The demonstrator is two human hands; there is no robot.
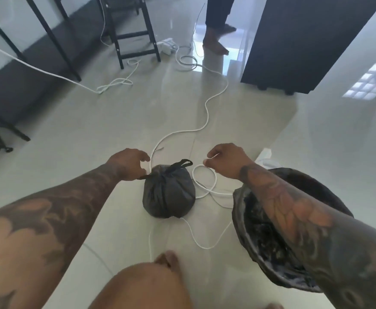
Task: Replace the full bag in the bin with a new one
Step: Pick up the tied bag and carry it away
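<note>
**A:** Where was the full bag at that moment?

**B:** The tied black trash bag [168, 192] sat on the tiled floor [93, 130], already out of the bin [278, 230], which stood just to the bag's right. Its neck was knotted, and one tie loop stuck up from the top.

**A:** And the hands?

**B:** The left hand [130, 163] was just left of the bag's knot, fingers curled, seemingly pinching the other tie end. The right hand [223, 160] hovered to the upper right of the bag, fingers curled in; whether it pinched anything I couldn't tell, since a white cable [204, 121] ran right behind it.

**A:** So which step was that?

**B:** I'd judge it the finish of tying off the full bag. The bin looked dark inside; whether a liner was in it I couldn't say.

**A:** What did the next move call for?

**B:** Probably letting go of the ties, setting the bag aside clear of the cable looped round it, then fetching a fresh bag for the bin.
</note>
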